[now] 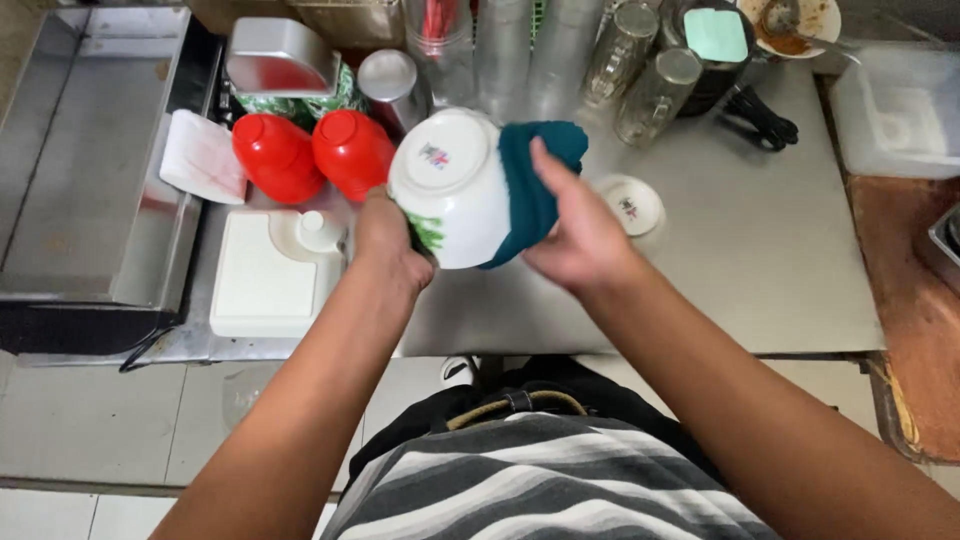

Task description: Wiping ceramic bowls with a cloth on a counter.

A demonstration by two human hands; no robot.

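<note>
A white bowl (452, 185) with a green pattern near its rim is held bottom-up above the steel counter (740, 260). My left hand (385, 240) grips its rim from the left. My right hand (580, 235) presses a dark teal cloth (535, 175) against the bowl's right side. A small white bowl (628, 205) stands upside down on the counter just right of my right hand.
Two red lidded bottles (310, 155) and a white square container (265, 275) sit at the left, beside a steel tray (90, 150). Glass jars (640, 70), steel cups and a dirty plate (795, 25) line the back. A clear plastic tub (900, 110) stands at the right.
</note>
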